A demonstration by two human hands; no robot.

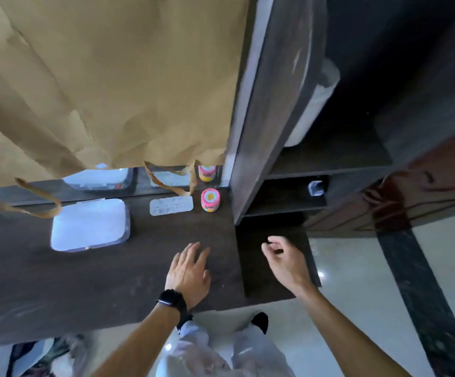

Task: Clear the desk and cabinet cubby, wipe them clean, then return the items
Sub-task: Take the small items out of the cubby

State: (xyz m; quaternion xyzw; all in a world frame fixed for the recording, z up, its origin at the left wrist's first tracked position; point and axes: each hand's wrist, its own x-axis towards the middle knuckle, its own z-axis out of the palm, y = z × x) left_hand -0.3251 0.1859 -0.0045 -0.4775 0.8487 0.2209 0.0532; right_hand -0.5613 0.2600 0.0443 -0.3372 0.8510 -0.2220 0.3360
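Hands hold nothing: the left hand (189,270), fingers straight, is over the dark surface (85,281); the right hand (283,259) hangs loosely curled near the cabinet (270,104). On the surface are one white box (90,224), one flat white tray (171,205) and one pink jar (210,200); one small cup (316,188) sits in the cubby (280,195).

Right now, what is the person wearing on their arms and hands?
The left hand has a black watch with a dark band on its wrist. The right hand has nothing on its wrist. Both forearms are bare, with no sleeves or gloves in view.
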